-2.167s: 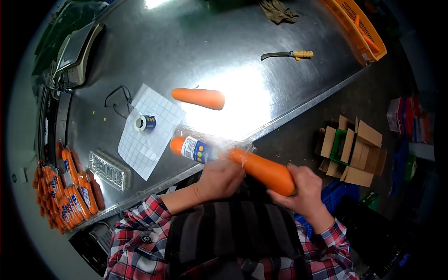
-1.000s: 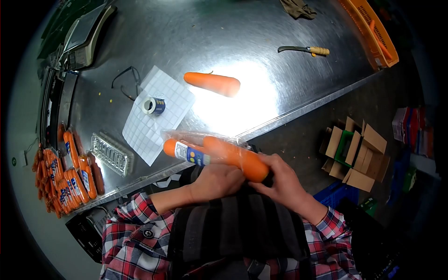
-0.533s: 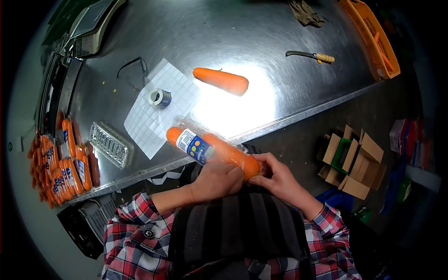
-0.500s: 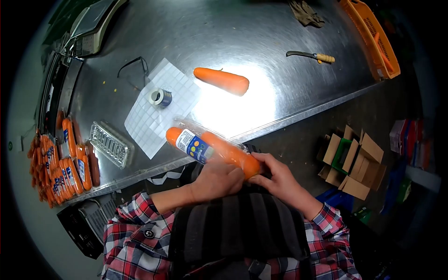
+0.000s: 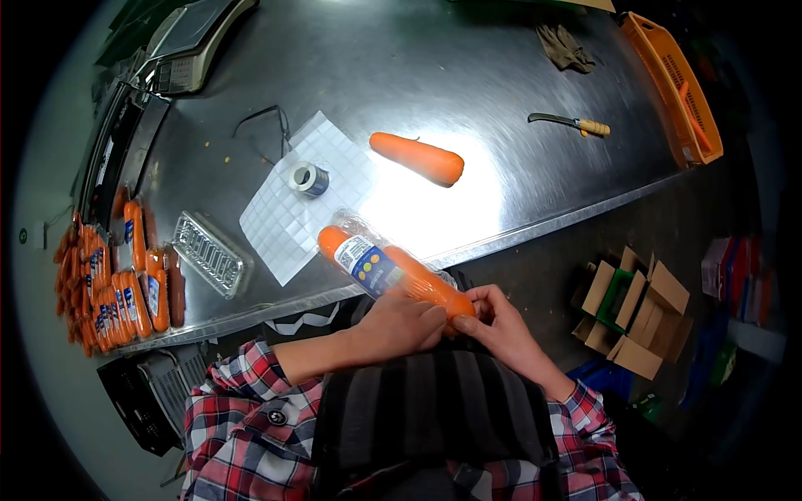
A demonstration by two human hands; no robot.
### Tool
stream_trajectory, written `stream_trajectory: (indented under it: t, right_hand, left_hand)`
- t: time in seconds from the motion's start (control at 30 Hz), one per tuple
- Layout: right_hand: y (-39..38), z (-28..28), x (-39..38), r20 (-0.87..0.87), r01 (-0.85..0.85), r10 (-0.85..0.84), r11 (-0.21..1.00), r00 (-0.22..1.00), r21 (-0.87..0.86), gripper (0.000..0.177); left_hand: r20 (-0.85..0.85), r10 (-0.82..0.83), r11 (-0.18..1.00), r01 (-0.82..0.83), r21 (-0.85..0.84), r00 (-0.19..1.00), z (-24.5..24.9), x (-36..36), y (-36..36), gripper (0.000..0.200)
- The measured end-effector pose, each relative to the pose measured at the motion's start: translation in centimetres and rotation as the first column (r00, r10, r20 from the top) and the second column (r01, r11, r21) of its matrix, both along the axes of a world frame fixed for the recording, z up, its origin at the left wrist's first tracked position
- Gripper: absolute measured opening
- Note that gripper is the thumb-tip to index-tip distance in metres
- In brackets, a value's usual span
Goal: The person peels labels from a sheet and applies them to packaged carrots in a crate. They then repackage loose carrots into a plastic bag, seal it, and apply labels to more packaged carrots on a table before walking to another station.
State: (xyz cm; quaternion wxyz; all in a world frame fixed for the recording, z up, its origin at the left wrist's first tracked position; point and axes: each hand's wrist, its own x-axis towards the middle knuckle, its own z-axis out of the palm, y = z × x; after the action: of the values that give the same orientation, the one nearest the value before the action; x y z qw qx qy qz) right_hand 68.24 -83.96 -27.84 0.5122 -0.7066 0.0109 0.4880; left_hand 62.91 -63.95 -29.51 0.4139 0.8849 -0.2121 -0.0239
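Big shiny steel table (image 5: 501, 67) takes up most of the view, with a hard glare patch near its front edge; the room around it is dim. A bare carrot (image 5: 418, 158) lies alone in the middle; a knife (image 5: 572, 124) with a pale handle lies further right, well apart from it; an orange crate (image 5: 677, 83) sits at the right end and a crumpled cloth (image 5: 566, 48) lies at the far side. Over on the left there's a scale (image 5: 196, 46), a white gridded sheet (image 5: 292, 225) with a roll of tape (image 5: 309, 179) on top, a clear plastic tray (image 5: 210, 254) just beside the sheet, and a pile of packed carrots (image 5: 117, 284) along the left edge. Opened cardboard boxes (image 5: 639, 309) sit on the dark floor to the right.

The person, in a plaid shirt, holds a bagged carrot (image 5: 384, 271) at the near table edge; it slants with its labelled end up over the steel and the other end down by the body. The left hand (image 5: 397, 321) has its fingers curled tight round the lower part of it; the right hand (image 5: 493, 321) pinches that same lower end, fingertips drawn together on the plastic; the two hands touch each other there.
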Motion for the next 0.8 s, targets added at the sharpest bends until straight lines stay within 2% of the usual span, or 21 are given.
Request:
stream_trajectory:
  t: [0.07, 0.17, 0.27, 0.33, 0.37, 0.4, 0.5, 0.63, 0.7, 0.8]
  right_hand:
    - [-0.4, 0.1, -0.4, 0.104, -0.019, 0.013, 0.998, 0.994, 0.058, 0.048]
    - [-0.7, 0.1, 0.0, 0.034, 0.025, -0.031, 0.983, 0.999, 0.185, 0.057]
    - [-0.4, -1.0, 1.4, 0.387, -0.106, 0.01, 0.968, 0.922, 0.228, 0.074]
    - [0.1, -1.2, 2.8, 0.116, -0.196, 0.165, 0.909, 0.979, 0.366, 0.078]
    - [0.2, -1.2, 3.3, -0.015, -0.222, 0.254, 0.869, 0.967, 0.442, 0.079]
    - [0.6, -1.0, 3.5, 0.069, -0.256, 0.251, 0.863, 0.965, 0.436, 0.068]
    - [1.8, -1.6, 3.3, 0.289, -0.319, 0.226, 0.888, 0.93, 0.331, 0.055]
    - [2.8, -2.8, 2.7, 0.458, -0.295, 0.149, 0.918, 0.876, 0.266, 0.036]
    - [3.1, -2.7, 2.8, 0.537, -0.287, 0.111, 0.923, 0.836, 0.257, 0.026]
    - [3.1, -4.0, 2.8, 0.596, -0.271, 0.107, 0.943, 0.796, 0.192, 0.024]
  left_hand:
    - [-0.034, 0.014, 1.0, -0.014, 0.021, 0.999, 0.0, -0.1, -0.1, 0.01]
    - [-0.094, -0.043, 0.999, 0.043, -0.002, 0.995, 0.7, 0.3, 0.1, 0.008]
    - [-0.095, -0.179, 0.984, 0.178, -0.018, 0.979, 1.3, 0.7, 0.5, 0.009]
    - [-0.087, -0.252, 0.967, 0.254, 0.011, 0.964, 1.3, 0.8, 0.6, 0.009]
    - [-0.054, -0.256, 0.967, 0.256, -0.003, 0.965, 1.3, 0.8, 0.7, 0.009]
    - [-0.02, -0.256, 0.967, 0.255, -0.017, 0.967, 1.3, 0.9, 0.8, 0.008]
    - [0.005, -0.246, 0.969, 0.246, -0.018, 0.969, 1.3, 0.7, 1.0, 0.007]
    - [0.11, -0.181, 0.982, 0.173, 0.082, 0.977, 1.3, 0.2, 1.2, 0.009]
    - [0.132, -0.169, 0.985, 0.164, 0.049, 0.977, 1.1, 0.4, 1.2, 0.01]
    - [0.102, -0.192, 0.981, 0.188, 0.05, 0.976, 0.7, 1.0, 1.3, 0.011]
